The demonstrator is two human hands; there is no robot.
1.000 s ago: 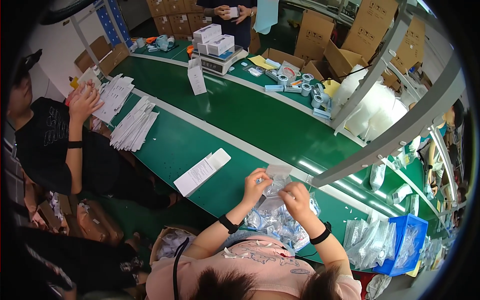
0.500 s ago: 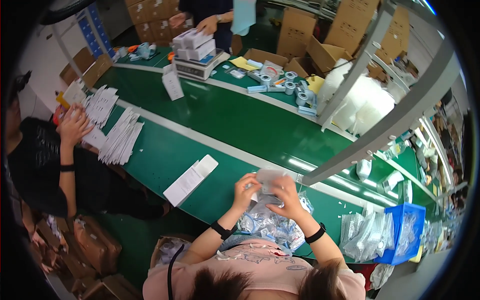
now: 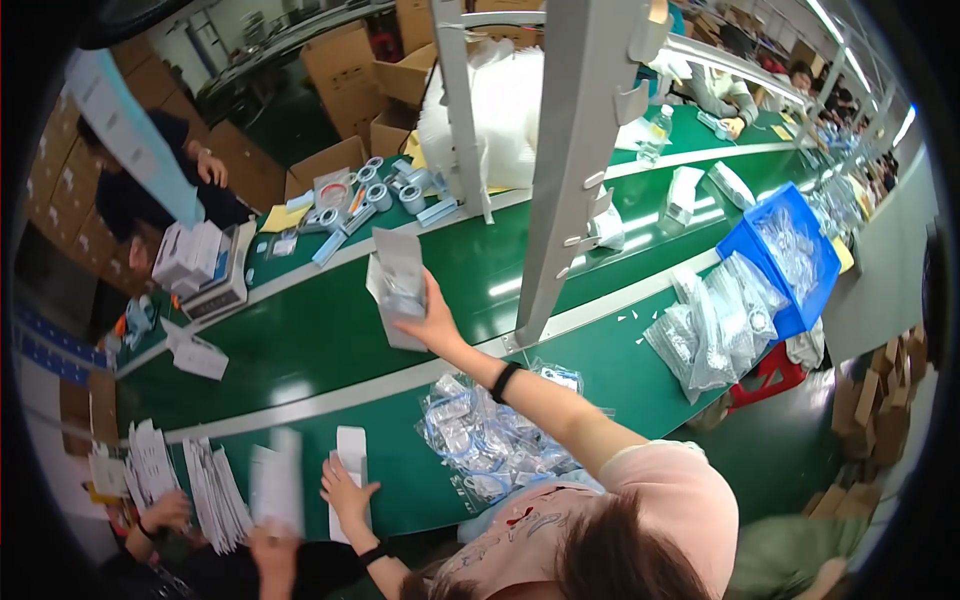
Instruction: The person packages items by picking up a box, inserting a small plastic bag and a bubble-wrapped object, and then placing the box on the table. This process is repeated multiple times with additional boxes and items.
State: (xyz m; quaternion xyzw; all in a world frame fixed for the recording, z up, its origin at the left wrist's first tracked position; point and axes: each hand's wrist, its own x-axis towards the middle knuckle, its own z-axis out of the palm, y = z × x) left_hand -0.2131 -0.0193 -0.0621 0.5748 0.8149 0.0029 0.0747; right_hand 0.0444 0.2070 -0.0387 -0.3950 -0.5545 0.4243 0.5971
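Note:
My right hand [image 3: 432, 322] grips the side of an upright white carton [image 3: 395, 335] over the green conveyor belt. Its top flap stands up, and a clear plastic bag [image 3: 403, 288] shows in the opening. To the left, my left hand [image 3: 347, 497] lies with fingers spread on another white carton [image 3: 352, 448], on the green worktable. Between my arms, close to my body, is a pile of clear bags [image 3: 490, 430] with blue and white pieces inside.
A grey metal post [image 3: 565, 170] rises right of my right hand. Bubble-wrap pouches [image 3: 715, 325] lie beside a blue bin [image 3: 790, 265]. At left, a co-worker's hand [image 3: 272, 548] moves a blurred white carton [image 3: 277, 480] near flattened cartons [image 3: 215, 495]. Across the belt, another person stands by stacked boxes [image 3: 190, 255].
My view has turned right. My hands, earlier together above the bag pile, are now apart: the right holds a filled carton over the belt, the left rests on a carton at left.

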